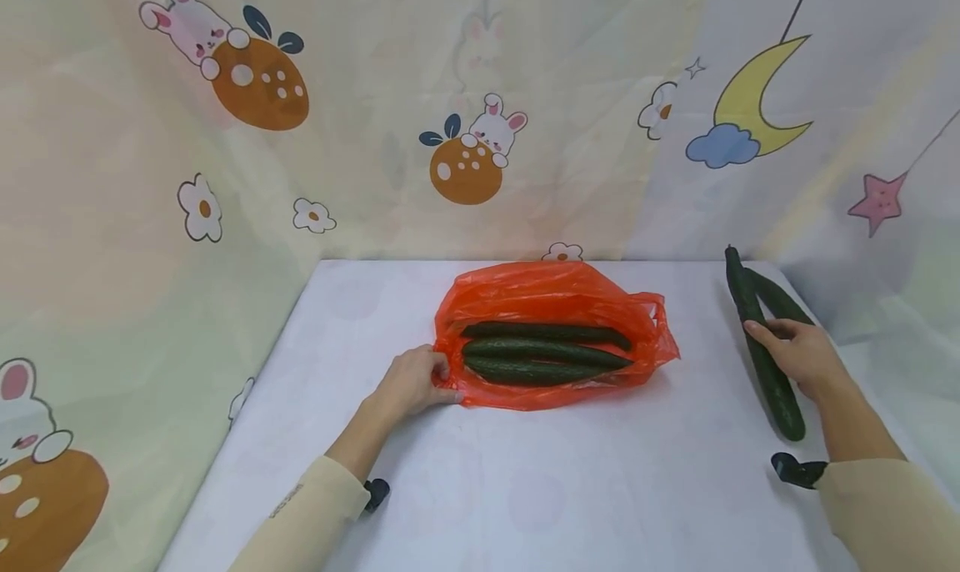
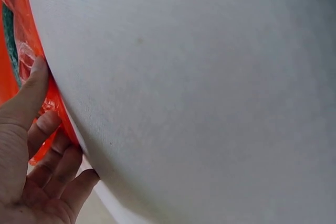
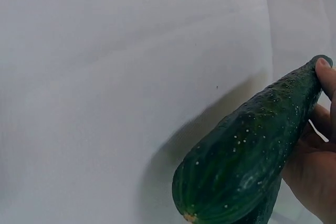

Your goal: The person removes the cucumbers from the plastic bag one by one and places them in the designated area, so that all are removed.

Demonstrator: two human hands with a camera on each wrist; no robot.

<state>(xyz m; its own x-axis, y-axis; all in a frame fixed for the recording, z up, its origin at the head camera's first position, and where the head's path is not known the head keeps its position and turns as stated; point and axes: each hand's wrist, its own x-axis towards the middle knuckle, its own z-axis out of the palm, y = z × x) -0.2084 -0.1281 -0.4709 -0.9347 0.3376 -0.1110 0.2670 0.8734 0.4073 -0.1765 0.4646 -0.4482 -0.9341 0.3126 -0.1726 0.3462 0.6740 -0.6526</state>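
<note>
A red plastic bag [image 1: 540, 293] lies on the table with its mouth spread, and three dark green cucumbers [image 1: 551, 351] lie side by side in it. My left hand [image 1: 414, 380] holds the bag's left end; in the left wrist view the thumb [image 2: 32, 90] lies along the red edge, with the other fingers curled against the plastic. Far to the right, my right hand [image 1: 806, 355] grips a long cucumber [image 1: 772, 380] around its middle. A second cucumber [image 1: 780, 295] is behind that one, partly hidden by the hand. The gripped cucumber's blunt end [image 3: 210, 192] points toward the right wrist camera.
The white table [image 1: 540, 489] carries the bag near its back edge. A patterned cloth [image 1: 375, 122] with rabbits, flowers and a moon hangs behind and along the sides. Dark straps [image 1: 797, 470] show at both sleeve cuffs.
</note>
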